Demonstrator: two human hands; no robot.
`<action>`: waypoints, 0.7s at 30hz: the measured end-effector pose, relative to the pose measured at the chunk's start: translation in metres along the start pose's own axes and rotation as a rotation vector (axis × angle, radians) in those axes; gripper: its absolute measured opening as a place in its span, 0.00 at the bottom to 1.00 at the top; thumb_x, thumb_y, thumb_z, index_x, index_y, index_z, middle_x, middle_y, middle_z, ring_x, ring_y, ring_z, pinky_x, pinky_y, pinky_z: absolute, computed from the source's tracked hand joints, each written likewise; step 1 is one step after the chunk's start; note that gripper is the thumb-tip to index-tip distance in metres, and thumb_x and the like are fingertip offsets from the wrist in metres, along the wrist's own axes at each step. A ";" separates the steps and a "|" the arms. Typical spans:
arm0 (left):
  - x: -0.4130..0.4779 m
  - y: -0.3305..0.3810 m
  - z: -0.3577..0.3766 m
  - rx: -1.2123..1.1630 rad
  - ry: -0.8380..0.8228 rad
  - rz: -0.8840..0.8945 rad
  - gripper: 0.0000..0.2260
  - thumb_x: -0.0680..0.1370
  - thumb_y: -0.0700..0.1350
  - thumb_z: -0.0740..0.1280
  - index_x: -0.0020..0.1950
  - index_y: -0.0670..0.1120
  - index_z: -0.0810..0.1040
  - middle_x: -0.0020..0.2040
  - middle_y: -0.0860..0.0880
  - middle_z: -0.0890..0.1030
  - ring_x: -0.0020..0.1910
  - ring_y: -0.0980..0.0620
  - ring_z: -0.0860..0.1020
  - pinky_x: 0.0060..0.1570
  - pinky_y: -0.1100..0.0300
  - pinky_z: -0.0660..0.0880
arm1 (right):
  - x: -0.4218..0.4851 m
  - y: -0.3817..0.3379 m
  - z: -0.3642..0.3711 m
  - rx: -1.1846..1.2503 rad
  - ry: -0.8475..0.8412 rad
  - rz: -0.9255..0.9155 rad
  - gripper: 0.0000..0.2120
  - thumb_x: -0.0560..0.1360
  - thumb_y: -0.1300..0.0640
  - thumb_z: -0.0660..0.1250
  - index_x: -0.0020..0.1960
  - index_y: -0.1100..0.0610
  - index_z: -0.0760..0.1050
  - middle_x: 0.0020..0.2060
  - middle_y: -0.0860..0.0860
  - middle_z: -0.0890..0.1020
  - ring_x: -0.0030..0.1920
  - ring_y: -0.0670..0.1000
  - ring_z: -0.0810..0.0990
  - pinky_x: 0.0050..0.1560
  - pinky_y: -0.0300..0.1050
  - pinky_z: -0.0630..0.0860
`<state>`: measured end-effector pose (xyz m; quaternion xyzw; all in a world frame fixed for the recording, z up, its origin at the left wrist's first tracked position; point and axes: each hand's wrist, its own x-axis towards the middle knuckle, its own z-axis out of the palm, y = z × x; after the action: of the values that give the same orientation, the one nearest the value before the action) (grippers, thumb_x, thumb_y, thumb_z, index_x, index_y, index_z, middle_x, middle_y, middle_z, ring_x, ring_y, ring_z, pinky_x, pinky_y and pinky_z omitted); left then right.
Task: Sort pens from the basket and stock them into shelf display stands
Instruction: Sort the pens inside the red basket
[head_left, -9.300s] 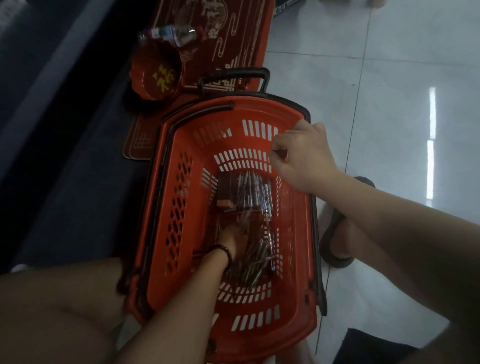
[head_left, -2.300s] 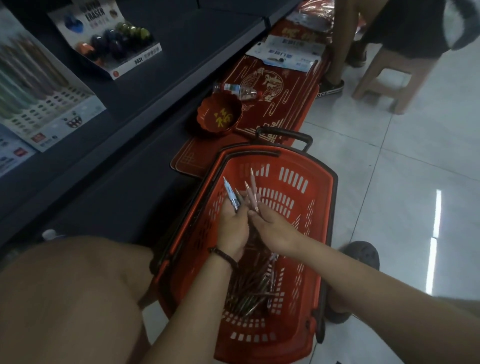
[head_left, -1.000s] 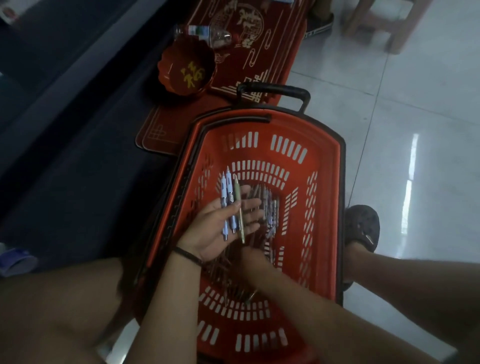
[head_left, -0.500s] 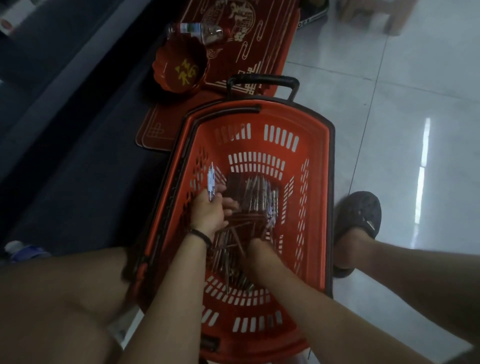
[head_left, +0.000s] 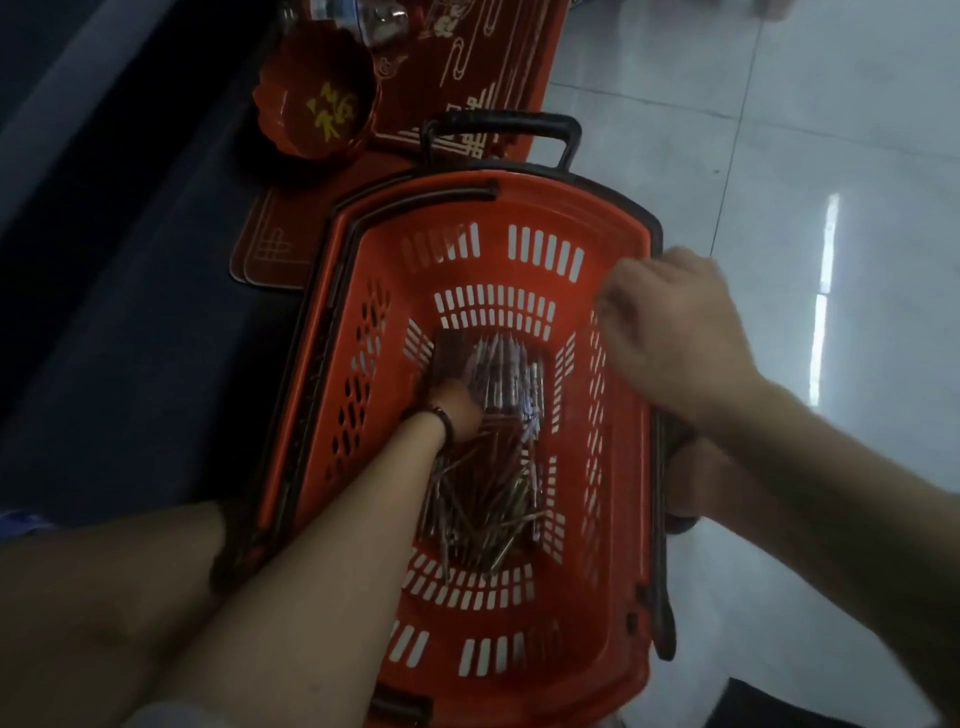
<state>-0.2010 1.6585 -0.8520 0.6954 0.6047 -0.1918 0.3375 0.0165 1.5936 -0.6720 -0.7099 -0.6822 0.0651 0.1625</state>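
Note:
An orange basket (head_left: 519, 189) stands on the floor between my knees. Several loose pens (head_left: 483, 499) lie in a heap on its bottom. Beyond them, a row of pens (head_left: 506, 374) lies side by side next to a dark box (head_left: 447, 358). My left hand (head_left: 454, 410), with a black band at the wrist, reaches down to the near end of that row. Its fingers are hidden under the hand. My right hand (head_left: 675, 327) is blurred above the basket's right wall, fingers loosely curled, with nothing visible in it.
A red bowl with a gold character (head_left: 317, 98) and a clear bottle (head_left: 363, 15) sit on stacked red trays (head_left: 488, 62) beyond the basket's black pull handle (head_left: 498, 124). A dark shelf base (head_left: 104, 260) runs along the left. Pale floor tiles (head_left: 831, 130) lie to the right.
My left hand, which held a few pens upright, has dropped to the basket bottom by the aligned row. My right hand has come up out of the loose pile to the right wall.

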 end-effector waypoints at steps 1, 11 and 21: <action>-0.005 0.014 -0.007 0.077 -0.007 0.017 0.19 0.85 0.40 0.51 0.73 0.36 0.70 0.72 0.36 0.73 0.71 0.38 0.72 0.69 0.46 0.70 | 0.002 0.016 0.006 -0.076 -0.019 -0.095 0.10 0.83 0.51 0.61 0.51 0.55 0.77 0.44 0.50 0.81 0.50 0.54 0.76 0.55 0.56 0.70; 0.028 0.046 -0.016 -0.117 0.206 -0.168 0.24 0.85 0.49 0.57 0.79 0.40 0.62 0.77 0.36 0.65 0.76 0.38 0.63 0.76 0.47 0.57 | 0.007 0.040 0.030 -0.041 -0.109 -0.262 0.25 0.86 0.42 0.48 0.49 0.52 0.79 0.46 0.48 0.77 0.59 0.54 0.73 0.62 0.62 0.66; -0.011 0.012 0.074 -0.135 0.200 0.143 0.17 0.80 0.59 0.61 0.54 0.50 0.83 0.50 0.49 0.85 0.49 0.48 0.83 0.52 0.55 0.79 | 0.015 0.043 0.035 -0.068 -0.148 -0.337 0.21 0.86 0.45 0.51 0.47 0.52 0.78 0.45 0.49 0.77 0.57 0.53 0.72 0.62 0.64 0.68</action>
<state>-0.1812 1.5983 -0.8930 0.7281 0.5959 -0.0557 0.3343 0.0468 1.6132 -0.7168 -0.5840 -0.8034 0.0658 0.0963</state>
